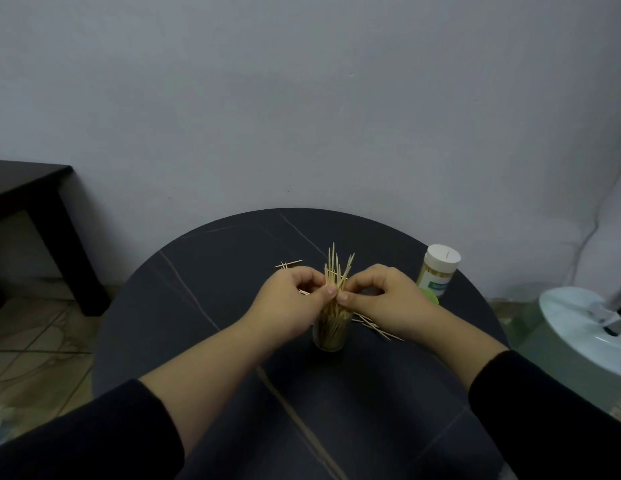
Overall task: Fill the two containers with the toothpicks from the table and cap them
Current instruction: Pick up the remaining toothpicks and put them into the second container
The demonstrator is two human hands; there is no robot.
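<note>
Black sleeves (94, 438) at bottom edge, forearms bare, reaching in over round dark stone-look table (215, 271). Left hand (288, 299) and right hand (385, 299) meet mid-table on one bundle of pale wooden toothpicks (335, 271). Left: thumb and forefinger pinched on the bundle from its left side, other fingers curled under. Right: same from the right side, thumb tip pressed on the sticks. The two thumbs nearly touch.

Bundle is upright and splayed at the top, its lower ends down in the mouth of clear open plastic container (330, 336). That one stands upright on the table just below the hands, uncapped, packed with toothpicks.

Second container, white-capped jar with green label (439, 268), stands upright at far right of table, looks full, apart from the hands. Green round lid (431, 296) lies at its base, partly hidden behind the right hand.

Loose toothpicks (380, 329) lie scattered just right of the open container, by the right wrist. Few more loose sticks (290, 264) lie behind the left hand.

Off-table: black square side table (32, 188) at left, white round object (586, 327) at right, can't tell what it is
</note>
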